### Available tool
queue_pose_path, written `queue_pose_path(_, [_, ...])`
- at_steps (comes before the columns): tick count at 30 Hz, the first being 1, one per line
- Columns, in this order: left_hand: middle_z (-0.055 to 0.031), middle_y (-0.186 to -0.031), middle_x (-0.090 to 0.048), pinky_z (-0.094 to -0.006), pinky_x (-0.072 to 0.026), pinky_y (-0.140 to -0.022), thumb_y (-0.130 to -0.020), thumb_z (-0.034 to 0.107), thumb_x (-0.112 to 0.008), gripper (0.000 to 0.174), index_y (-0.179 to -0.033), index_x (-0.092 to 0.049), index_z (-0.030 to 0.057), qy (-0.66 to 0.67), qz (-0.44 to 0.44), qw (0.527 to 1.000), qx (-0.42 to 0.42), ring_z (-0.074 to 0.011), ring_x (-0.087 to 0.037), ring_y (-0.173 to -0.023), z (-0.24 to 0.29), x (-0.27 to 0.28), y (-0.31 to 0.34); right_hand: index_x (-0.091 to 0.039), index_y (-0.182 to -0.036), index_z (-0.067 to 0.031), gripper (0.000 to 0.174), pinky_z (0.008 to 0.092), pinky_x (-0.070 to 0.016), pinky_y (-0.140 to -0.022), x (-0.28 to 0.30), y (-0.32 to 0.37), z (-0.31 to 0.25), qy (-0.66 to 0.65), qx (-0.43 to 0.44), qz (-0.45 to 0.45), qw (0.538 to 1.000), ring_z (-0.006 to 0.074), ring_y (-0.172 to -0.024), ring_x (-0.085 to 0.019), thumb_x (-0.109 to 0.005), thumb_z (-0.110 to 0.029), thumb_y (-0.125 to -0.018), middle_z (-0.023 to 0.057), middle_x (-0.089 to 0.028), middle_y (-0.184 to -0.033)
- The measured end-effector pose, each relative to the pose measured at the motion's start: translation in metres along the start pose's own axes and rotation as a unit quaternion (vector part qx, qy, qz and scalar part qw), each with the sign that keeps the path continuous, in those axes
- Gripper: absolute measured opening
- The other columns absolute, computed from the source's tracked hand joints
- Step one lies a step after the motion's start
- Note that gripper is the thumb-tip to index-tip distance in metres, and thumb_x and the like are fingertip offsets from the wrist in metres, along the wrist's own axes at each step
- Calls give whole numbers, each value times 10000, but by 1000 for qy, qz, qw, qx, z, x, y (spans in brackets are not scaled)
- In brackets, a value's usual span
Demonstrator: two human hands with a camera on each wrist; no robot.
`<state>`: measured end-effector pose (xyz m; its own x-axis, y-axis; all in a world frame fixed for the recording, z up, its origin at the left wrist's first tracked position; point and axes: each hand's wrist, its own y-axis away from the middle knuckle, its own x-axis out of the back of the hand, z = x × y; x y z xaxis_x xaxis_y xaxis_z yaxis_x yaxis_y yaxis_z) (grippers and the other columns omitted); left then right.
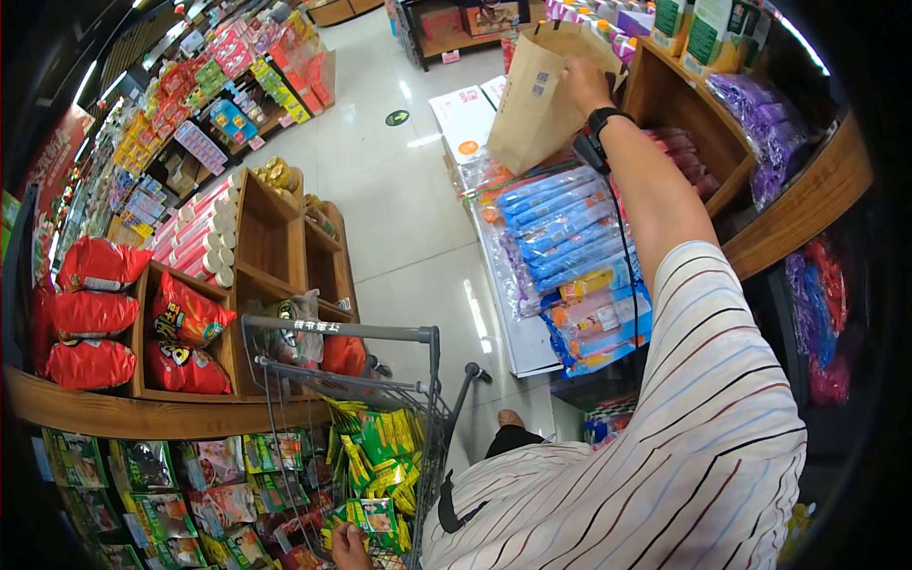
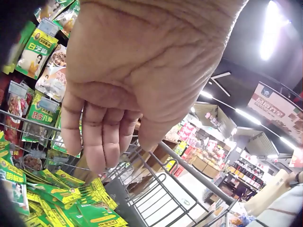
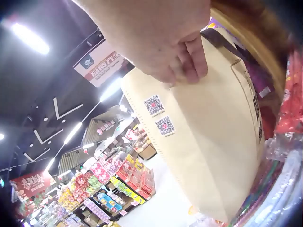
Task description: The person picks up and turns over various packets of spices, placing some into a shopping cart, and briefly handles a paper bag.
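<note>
My right hand (image 1: pixel 586 84) grips a tan paper bag (image 1: pixel 532 109) by its upper edge, fingers curled over the rim. In the right wrist view the bag (image 3: pixel 208 127) hangs tilted, with two QR codes on its side, and the right hand (image 3: pixel 156 42) covers part of its top. Below the bag lie blue plastic-wrapped packs (image 1: pixel 560 228). My left hand (image 1: pixel 351 548) is low over a shopping cart (image 1: pixel 432 399) heaped with green and yellow seasoning packets (image 1: pixel 385 446). In the left wrist view the left hand (image 2: pixel 142 71) hangs with loosely bent fingers and holds nothing.
Wooden shelving (image 1: pixel 271 233) with red snack bags (image 1: pixel 95 313) stands at left, with packets hanging below (image 1: pixel 161 508). A wooden display (image 1: pixel 798 218) with purple packs (image 1: pixel 760 123) curves along the right. The tiled aisle floor (image 1: pixel 399 199) runs between them.
</note>
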<state>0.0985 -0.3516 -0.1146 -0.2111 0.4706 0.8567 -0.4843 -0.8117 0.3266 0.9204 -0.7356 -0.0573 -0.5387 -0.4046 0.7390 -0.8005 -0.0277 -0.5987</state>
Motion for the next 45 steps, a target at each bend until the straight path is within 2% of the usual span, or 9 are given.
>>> queue_pose_path(9, [-194, -1412, -515, -467, -427, -1011, -1050, 337, -479, 470, -1400, -512, 25, 63, -36, 995, 62, -366, -507, -1265, -16, -14, 5, -690, -932, 16, 213, 545, -518, -812, -31, -27, -25, -17, -21, 47, 999, 465, -911, -652, -598, -163, -864, 271, -676, -947])
queue_pose_path(12, [-187, -1385, -547, -451, -432, -996, -1050, 340, -474, 464, -1387, -529, 24, 35, -54, 995, 76, -364, -527, -1240, 3, -11, 8, -646, -1062, -22, 240, 530, -516, -862, -39, -28, -34, -1, 47, -17, 999, 437, -1016, -641, -596, -189, -896, 261, -666, -1051])
queue_pose_path(18, [-199, -1354, -573, -444, -433, -987, -1050, 334, -465, 446, -1366, -550, 30, 32, -65, 993, 94, -369, -542, -1219, 25, -4, 15, -553, -1237, -71, 464, 515, -508, -887, -22, -27, -16, 19, 8, 1, 1000, 396, -1084, -627, -691, -275, -844, 211, -657, -1158])
queue_pose_path(21, [-201, -1340, -583, -448, -430, -990, -1050, 325, -460, 431, -1356, -560, 39, 19, -53, 996, 64, -377, -546, -1211, 38, -2, 22, -597, -1214, -89, 483, 501, -515, -879, -29, -35, 17, 18, 45, -17, 999, 387, -1092, -629, -726, -334, -818, 195, -662, -1173])
queue_pose_path(26, [-193, -1360, -575, -454, -423, -1012, -1051, 324, -452, 429, -1360, -557, 46, 9, -56, 997, 61, -376, -536, -1232, 29, -7, 17, -701, -1029, -42, 341, 519, -515, -854, 2, -19, 5, 77, -49, -44, 995, 401, -1005, -652, -684, -332, -850, 204, -689, -1062])
queue_pose_path(32, [-189, -1361, -576, -467, -416, -1022, -1048, 342, -460, 442, -1374, -545, 56, 34, -54, 995, 76, -372, -536, -1238, 19, -13, 13, -697, -1009, -46, 297, 516, -532, -809, -7, -15, 3, 129, 17, 28, 991, 406, -942, -665, -683, -305, -863, 214, -689, -971])
queue_pose_path(35, [-190, -1357, -579, -474, -418, -1018, -1046, 367, -464, 466, -1387, -532, 56, 70, -70, 992, 75, -374, -538, -1236, 14, -17, 13, -680, -1032, -51, 291, 523, -534, -799, -21, -7, -13, 91, -22, -31, 995, 415, -932, -662, -686, -288, -863, 212, -682, -955])
queue_pose_path(42, [-191, -1352, -583, -481, -436, -994, -1041, 401, -469, 496, -1389, -523, 52, 56, -70, 994, 66, -380, -545, -1226, 50, -4, 26, -553, -1217, -81, 434, 512, -532, -859, -3, -8, -28, 78, 23, -8, 997, 396, -1089, -625, -719, -224, -841, 220, -603, -1183])
queue_pose_path(45, [-187, -1351, -585, -472, -438, -995, -1041, 396, -477, 484, -1374, -540, 49, 69, -67, 993, 74, -368, -549, -1225, 23, -15, 17, -528, -1240, -96, 483, 523, -521, -876, -1, -11, -20, 62, 59, 27, 996, 412, -1105, -604, -737, -197, -817, 220, -568, -1217])
